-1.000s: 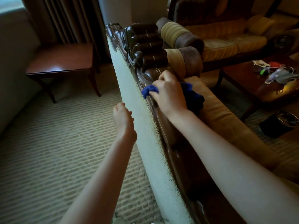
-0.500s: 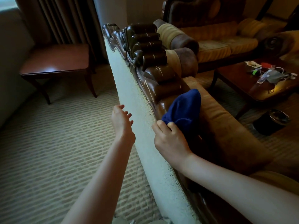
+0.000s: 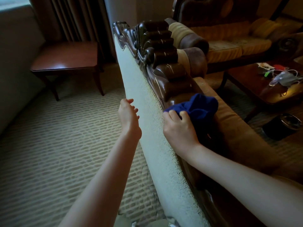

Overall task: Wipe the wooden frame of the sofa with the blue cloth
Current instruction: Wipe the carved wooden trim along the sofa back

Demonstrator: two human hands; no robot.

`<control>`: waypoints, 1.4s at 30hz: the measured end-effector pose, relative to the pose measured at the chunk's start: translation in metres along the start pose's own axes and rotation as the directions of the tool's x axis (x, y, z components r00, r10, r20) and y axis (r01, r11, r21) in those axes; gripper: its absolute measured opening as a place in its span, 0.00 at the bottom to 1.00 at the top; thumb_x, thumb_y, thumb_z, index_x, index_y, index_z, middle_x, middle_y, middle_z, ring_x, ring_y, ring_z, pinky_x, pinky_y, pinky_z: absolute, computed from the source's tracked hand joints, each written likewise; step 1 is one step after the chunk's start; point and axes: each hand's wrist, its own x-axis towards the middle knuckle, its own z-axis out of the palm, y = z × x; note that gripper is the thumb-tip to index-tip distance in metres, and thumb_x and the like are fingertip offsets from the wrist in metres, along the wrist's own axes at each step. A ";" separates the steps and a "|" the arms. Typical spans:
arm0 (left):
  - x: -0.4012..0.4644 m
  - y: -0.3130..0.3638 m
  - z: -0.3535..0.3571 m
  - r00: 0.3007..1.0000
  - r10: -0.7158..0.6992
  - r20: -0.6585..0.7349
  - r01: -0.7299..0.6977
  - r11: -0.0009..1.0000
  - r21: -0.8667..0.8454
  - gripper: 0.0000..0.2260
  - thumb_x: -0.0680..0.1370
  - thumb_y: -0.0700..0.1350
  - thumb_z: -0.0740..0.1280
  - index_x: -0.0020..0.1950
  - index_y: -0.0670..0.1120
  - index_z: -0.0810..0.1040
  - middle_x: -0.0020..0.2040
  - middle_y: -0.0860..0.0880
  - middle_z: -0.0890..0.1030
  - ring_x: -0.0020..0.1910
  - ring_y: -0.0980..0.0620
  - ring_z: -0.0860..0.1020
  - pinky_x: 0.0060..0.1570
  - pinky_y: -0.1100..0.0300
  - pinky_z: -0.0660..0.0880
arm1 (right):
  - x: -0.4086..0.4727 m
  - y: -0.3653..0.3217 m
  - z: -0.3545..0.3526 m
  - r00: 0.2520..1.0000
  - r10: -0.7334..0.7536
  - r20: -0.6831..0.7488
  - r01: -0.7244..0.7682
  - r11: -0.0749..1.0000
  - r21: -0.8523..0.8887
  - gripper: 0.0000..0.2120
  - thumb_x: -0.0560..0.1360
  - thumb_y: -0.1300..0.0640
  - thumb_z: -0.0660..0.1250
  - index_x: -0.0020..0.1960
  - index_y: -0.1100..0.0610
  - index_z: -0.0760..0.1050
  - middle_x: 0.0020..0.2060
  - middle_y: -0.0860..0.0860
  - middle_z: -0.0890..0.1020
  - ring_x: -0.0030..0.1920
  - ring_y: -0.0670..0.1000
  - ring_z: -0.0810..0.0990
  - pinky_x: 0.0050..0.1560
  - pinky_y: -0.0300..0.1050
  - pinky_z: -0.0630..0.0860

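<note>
The right hand [image 3: 179, 128] grips a bunched blue cloth [image 3: 196, 107], pressing it on the carved wooden frame [image 3: 164, 66] atop the sofa back, likely to rub the glossy ridge. The left hand [image 3: 128, 114] hangs relaxed beside the pale rear panel [image 3: 147, 112], holding nothing.

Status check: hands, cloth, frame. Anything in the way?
Right hand grips blue cloth, pressed on the wooden frame just below the carved crest. Left hand open, beside the sofa back, holding nothing. Nothing blocking the frame.

Single head view, looking forward and down along sofa back [image 3: 147, 122], close above both forearms.
</note>
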 end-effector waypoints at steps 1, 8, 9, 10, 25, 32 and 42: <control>-0.001 -0.003 -0.001 1.000 -0.009 0.011 0.009 1.000 0.006 0.15 0.80 0.48 0.51 0.57 0.46 0.74 0.54 0.45 0.74 0.54 0.50 0.74 0.54 0.55 0.71 | -0.007 -0.001 0.000 1.000 -0.008 0.014 0.008 1.000 0.013 0.14 0.67 0.64 0.56 0.32 0.57 0.79 0.39 0.53 0.76 0.44 0.56 0.65 0.44 0.51 0.61; -0.007 -0.019 -0.006 0.867 -0.344 0.361 0.238 0.922 0.305 0.13 0.80 0.47 0.54 0.50 0.42 0.76 0.45 0.43 0.77 0.42 0.50 0.77 0.41 0.59 0.75 | -0.012 0.029 -0.010 0.990 0.120 -0.079 -0.065 0.866 0.497 0.04 0.68 0.59 0.73 0.37 0.58 0.79 0.37 0.52 0.74 0.42 0.54 0.71 0.43 0.46 0.63; -0.012 -0.019 -0.005 0.792 -0.425 0.437 0.240 0.877 0.417 0.13 0.80 0.47 0.55 0.48 0.41 0.76 0.44 0.42 0.79 0.40 0.49 0.79 0.39 0.61 0.75 | -0.002 0.033 -0.018 0.972 0.229 -0.046 -0.146 0.751 0.644 0.04 0.69 0.58 0.73 0.41 0.58 0.81 0.39 0.53 0.75 0.43 0.53 0.71 0.45 0.45 0.64; -0.018 -0.019 -0.003 0.699 -0.502 0.510 0.234 0.834 0.500 0.16 0.81 0.50 0.54 0.46 0.41 0.76 0.44 0.41 0.80 0.41 0.48 0.80 0.38 0.61 0.76 | 0.010 0.038 -0.024 0.934 0.358 0.003 -0.232 0.598 0.767 0.06 0.70 0.58 0.72 0.46 0.59 0.81 0.41 0.53 0.75 0.45 0.52 0.72 0.47 0.43 0.66; -0.004 -0.004 0.029 0.935 0.128 0.331 -0.125 0.992 -0.031 0.09 0.80 0.41 0.61 0.61 0.46 0.70 0.49 0.52 0.75 0.44 0.62 0.78 0.41 0.70 0.75 | 0.014 0.047 0.001 0.993 0.122 -0.002 -0.105 0.869 0.483 0.21 0.70 0.57 0.70 0.63 0.54 0.76 0.69 0.53 0.71 0.69 0.53 0.69 0.68 0.56 0.64; 0.009 -0.092 0.006 0.764 0.509 0.396 -0.643 0.648 0.408 0.12 0.78 0.38 0.65 0.61 0.41 0.78 0.57 0.47 0.79 0.56 0.52 0.76 0.59 0.49 0.73 | 0.014 0.004 -0.003 0.956 -0.109 0.272 0.046 0.973 0.227 0.19 0.78 0.60 0.52 0.65 0.58 0.75 0.63 0.52 0.76 0.70 0.52 0.66 0.73 0.56 0.44; -0.013 -0.113 -0.032 0.753 0.199 0.628 -0.576 0.662 0.481 0.05 0.74 0.34 0.69 0.42 0.38 0.84 0.37 0.53 0.80 0.34 0.67 0.77 0.37 0.71 0.71 | -0.031 -0.013 -0.029 0.756 -0.296 0.583 0.189 0.953 0.239 0.15 0.80 0.62 0.52 0.61 0.64 0.73 0.57 0.58 0.75 0.68 0.57 0.60 0.75 0.54 0.43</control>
